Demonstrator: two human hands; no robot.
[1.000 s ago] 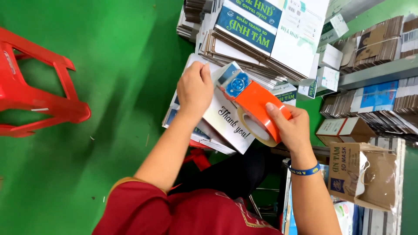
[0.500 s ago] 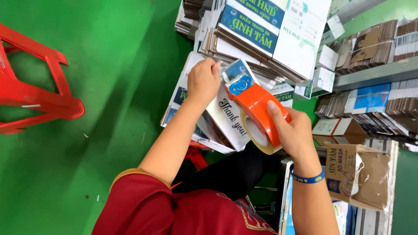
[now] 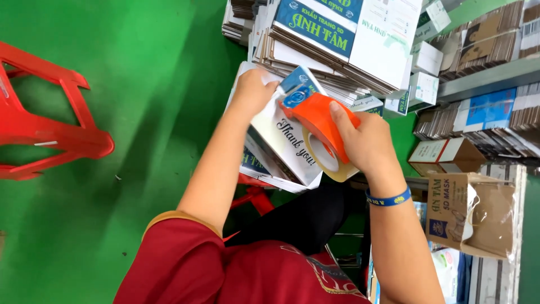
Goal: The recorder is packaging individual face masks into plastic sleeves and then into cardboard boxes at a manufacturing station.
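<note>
My right hand (image 3: pixel 365 141) grips the orange tape gun (image 3: pixel 318 121), fingers wrapped over its rigid body, on the white box (image 3: pixel 284 141) above my lap. The box looks light, probably crushable; hold its edges. My left hand (image 3: pixel 253 90) presses its far end, fingers flat.

A packing or warehouse area is indicated: stacks of flattened cartons (image 3: pixel 337 39) are piled on a green painted floor (image 3: pixel 140 84), shelves (image 3: pixel 484 73) are loaded with bundled cardboard and small boxes (image 3: pixel 424 90), and a red plastic stool (image 3: pixel 50 129) is seen nearby.
</note>
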